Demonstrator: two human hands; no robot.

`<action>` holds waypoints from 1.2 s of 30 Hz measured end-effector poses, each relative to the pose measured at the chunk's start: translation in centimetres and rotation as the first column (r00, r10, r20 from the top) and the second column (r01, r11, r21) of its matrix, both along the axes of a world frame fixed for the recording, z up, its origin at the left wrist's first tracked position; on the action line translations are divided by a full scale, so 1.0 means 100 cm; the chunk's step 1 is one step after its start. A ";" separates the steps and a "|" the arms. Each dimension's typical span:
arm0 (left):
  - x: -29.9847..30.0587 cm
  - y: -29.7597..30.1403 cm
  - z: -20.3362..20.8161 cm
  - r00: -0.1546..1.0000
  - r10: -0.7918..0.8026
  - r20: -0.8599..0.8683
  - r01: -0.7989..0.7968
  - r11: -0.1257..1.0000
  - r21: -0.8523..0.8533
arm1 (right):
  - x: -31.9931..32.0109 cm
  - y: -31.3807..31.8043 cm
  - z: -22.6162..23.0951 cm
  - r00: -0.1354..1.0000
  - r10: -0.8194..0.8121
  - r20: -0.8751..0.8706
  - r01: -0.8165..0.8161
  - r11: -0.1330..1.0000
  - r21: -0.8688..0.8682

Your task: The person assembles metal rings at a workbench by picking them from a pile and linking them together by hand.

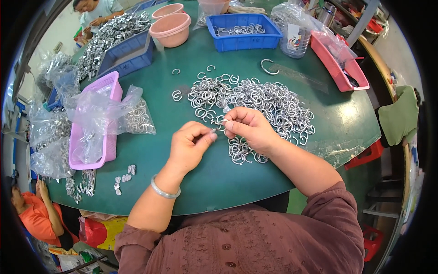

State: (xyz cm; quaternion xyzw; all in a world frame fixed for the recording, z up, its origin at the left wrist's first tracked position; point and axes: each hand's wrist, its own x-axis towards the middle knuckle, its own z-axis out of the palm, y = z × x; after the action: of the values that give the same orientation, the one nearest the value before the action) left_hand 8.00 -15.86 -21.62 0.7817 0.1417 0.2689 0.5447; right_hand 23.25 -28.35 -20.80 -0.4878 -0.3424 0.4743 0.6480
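In front of me my left hand [188, 142] and my right hand [252, 129] come close together, thumbs and fingertips pinched. At the right fingertips sits a small silver open ring [219, 121]. What my left thumb and finger grip is too small to make out. Just beyond and beside my hands spreads a heap of silver C-shaped rings [269, 101], with a smaller cluster [241, 151] under my right hand. A few loose rings [177, 95] lie at the heap's left edge. A larger silver ring [269, 67] lies farther back.
A pink basket [112, 137] with plastic bags stands left on the green table [155, 182]; small silver pieces [123, 178] lie nearer. Blue trays [246, 44], pink bowls [170, 30] and a red basket [335, 68] line the back. Other people sit at far left and left.
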 end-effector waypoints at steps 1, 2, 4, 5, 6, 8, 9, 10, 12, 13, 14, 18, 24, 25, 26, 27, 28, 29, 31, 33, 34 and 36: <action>0.000 -0.001 0.002 0.995 -0.067 -0.070 0.076 0.990 0.123 | -0.001 0.000 -0.001 0.999 0.007 -0.048 -0.005 0.999 0.043; 0.001 -0.005 0.005 0.993 -0.088 -0.081 0.099 0.985 0.139 | -0.001 0.001 -0.002 0.995 0.017 -0.095 -0.009 0.996 0.086; 0.004 -0.010 0.008 1.000 -0.017 0.007 0.015 0.991 0.132 | -0.002 0.001 -0.005 0.997 0.032 -0.069 -0.025 0.994 0.108; 0.005 -0.012 0.010 0.994 0.057 0.093 -0.069 0.990 0.120 | -0.003 0.000 -0.007 0.998 0.048 -0.044 -0.042 0.991 0.131; 0.004 -0.011 0.011 0.990 0.053 0.131 -0.066 0.993 0.094 | -0.006 0.001 -0.009 1.000 0.023 -0.013 -0.021 0.991 0.129; 0.003 -0.009 0.007 0.984 0.034 0.172 -0.044 0.998 0.052 | -0.009 0.000 -0.008 0.999 0.013 0.050 -0.020 0.991 0.134; 0.002 -0.009 0.005 0.977 0.015 0.214 -0.018 1.000 0.011 | -0.011 0.000 -0.006 0.994 0.001 0.112 -0.017 0.990 0.139; 0.002 -0.008 0.005 0.977 0.019 0.214 -0.021 1.000 0.010 | -0.013 -0.001 -0.004 0.991 -0.014 0.134 -0.004 0.991 0.136; 0.002 -0.007 0.006 0.977 0.011 0.212 -0.022 0.999 0.050 | -0.011 -0.002 -0.005 0.963 -0.053 0.265 0.019 0.991 0.131; 0.002 -0.007 0.006 0.977 0.012 0.213 -0.023 0.998 0.050 | -0.011 -0.002 -0.005 0.916 -0.094 0.391 0.046 0.991 0.129; 0.002 -0.007 0.007 0.977 0.017 0.211 -0.030 0.998 0.061 | -0.011 -0.002 -0.005 0.916 -0.093 0.391 0.046 0.991 0.129; 0.000 -0.006 0.005 0.982 0.000 0.191 -0.010 0.999 0.052 | -0.012 -0.001 -0.006 0.689 -0.283 0.667 0.096 0.948 0.303; -0.001 -0.005 0.003 0.984 0.002 0.179 -0.003 1.000 0.007 | -0.012 0.000 0.000 0.570 -0.319 0.757 0.051 0.933 0.355; -0.001 -0.005 0.003 0.984 0.003 0.179 -0.004 1.000 0.007 | -0.012 0.000 0.001 0.536 -0.336 0.775 0.043 0.927 0.373; -0.001 -0.005 0.002 0.983 0.005 0.185 -0.007 1.000 0.007 | -0.012 0.000 0.000 0.536 -0.336 0.775 0.042 0.927 0.373; -0.001 -0.005 0.003 0.982 0.006 0.191 -0.008 1.000 0.007 | -0.012 0.001 -0.001 0.529 -0.345 0.776 0.044 0.924 0.380; -0.001 -0.005 0.003 0.981 0.006 0.192 -0.008 1.000 0.008 | -0.012 0.001 -0.001 0.522 -0.354 0.776 0.046 0.920 0.388; -0.001 -0.005 0.004 0.980 0.010 0.199 -0.017 0.999 0.032 | -0.012 0.001 -0.001 0.521 -0.354 0.776 0.046 0.920 0.389; -0.001 -0.006 0.007 0.978 0.013 0.206 -0.025 0.998 0.055 | -0.012 0.001 -0.001 0.503 -0.339 0.795 0.055 0.931 0.362; -0.001 -0.008 0.012 0.977 0.023 0.211 -0.054 0.988 0.142 | -0.012 0.001 -0.001 0.506 -0.339 0.793 0.058 0.931 0.361; -0.001 -0.009 0.013 0.977 0.022 0.211 -0.053 0.988 0.142 | -0.012 0.001 -0.001 0.508 -0.339 0.792 0.061 0.931 0.360; -0.001 -0.010 0.014 0.974 0.020 0.224 -0.060 0.983 0.174 | -0.011 0.002 -0.002 0.501 -0.339 0.797 0.053 0.930 0.363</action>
State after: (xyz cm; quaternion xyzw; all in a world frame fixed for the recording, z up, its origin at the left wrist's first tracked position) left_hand 7.92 -16.85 -20.22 0.7899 0.0710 0.3768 0.4786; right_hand 22.16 -28.18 -21.03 -0.5911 -0.6211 0.0430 0.5128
